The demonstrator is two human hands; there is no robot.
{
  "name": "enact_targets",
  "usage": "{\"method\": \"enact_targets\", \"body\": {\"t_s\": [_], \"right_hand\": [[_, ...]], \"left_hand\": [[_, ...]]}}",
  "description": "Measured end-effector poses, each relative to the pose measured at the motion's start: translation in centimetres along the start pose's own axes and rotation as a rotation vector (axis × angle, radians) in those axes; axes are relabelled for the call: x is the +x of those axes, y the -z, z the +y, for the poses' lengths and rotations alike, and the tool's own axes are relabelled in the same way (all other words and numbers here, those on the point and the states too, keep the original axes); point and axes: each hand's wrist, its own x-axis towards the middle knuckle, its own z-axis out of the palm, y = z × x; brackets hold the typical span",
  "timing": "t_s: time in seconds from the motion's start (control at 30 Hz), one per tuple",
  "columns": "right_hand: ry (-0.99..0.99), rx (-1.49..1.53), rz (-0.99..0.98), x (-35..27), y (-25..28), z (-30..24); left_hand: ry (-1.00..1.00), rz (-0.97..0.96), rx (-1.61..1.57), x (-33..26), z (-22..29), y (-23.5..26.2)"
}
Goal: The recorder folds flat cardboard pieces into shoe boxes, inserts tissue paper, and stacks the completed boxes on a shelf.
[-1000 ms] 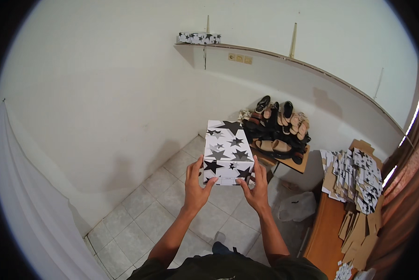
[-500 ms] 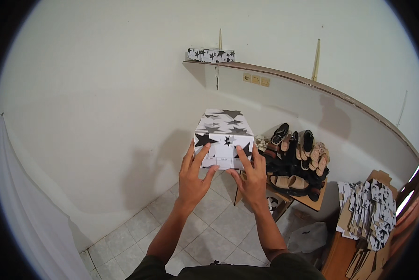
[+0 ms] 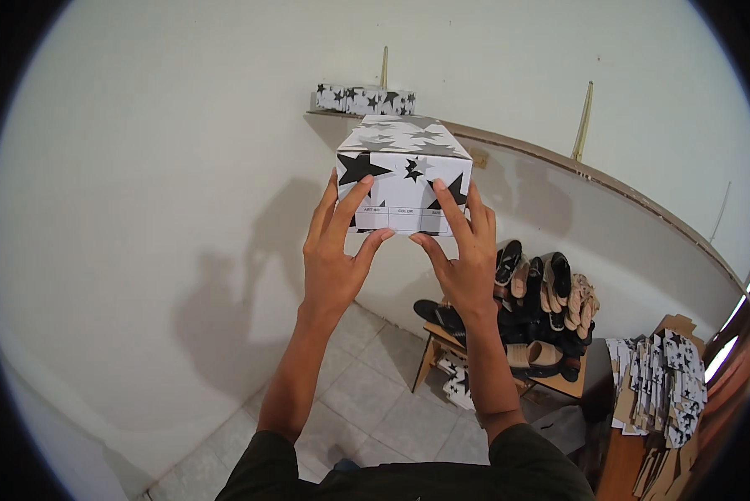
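Note:
A white shoebox (image 3: 404,179) printed with black and grey stars is held up in front of me, its lid closed and its labelled end facing me. My left hand (image 3: 337,238) grips the left side, thumb at the lower edge and fingers along the front and side. On the opposite side my right hand (image 3: 463,242) holds it in the same way. Beyond the box, the left end of the wall shelf (image 3: 517,144) carries several star-patterned boxes (image 3: 362,100) in a row. The raised box partly hides the shelf's edge.
Below right, a small wooden table (image 3: 429,355) bears a heap of black and beige shoes (image 3: 542,301). Flattened star-print cartons (image 3: 663,388) are piled at the far right on a brown wooden piece. A white curtain (image 3: 66,442) hangs at lower left.
Both hands have lifted the shoebox upward and farther out, toward the shelf. My arms are stretched more, and the view has shifted slightly.

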Motion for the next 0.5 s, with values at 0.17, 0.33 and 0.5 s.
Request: {"method": "enact_targets", "body": {"t_s": [0.17, 0.33, 0.5], "right_hand": [[0.008, -0.084, 0.061, 0.2, -3.5, 1.3], [0.036, -0.182, 0.108, 2.8, -9.0, 4.5], [0.003, -0.281, 0.1, 8.7, -17.2, 8.3]], "left_hand": [[-0.11, 0.037, -0.086, 1.4, -5.1, -1.8], [-0.181, 0.002, -0.182, 5.6, -12.4, -4.0], [-0.262, 0.011, -0.219, 13.2, -21.8, -7.2]]}}
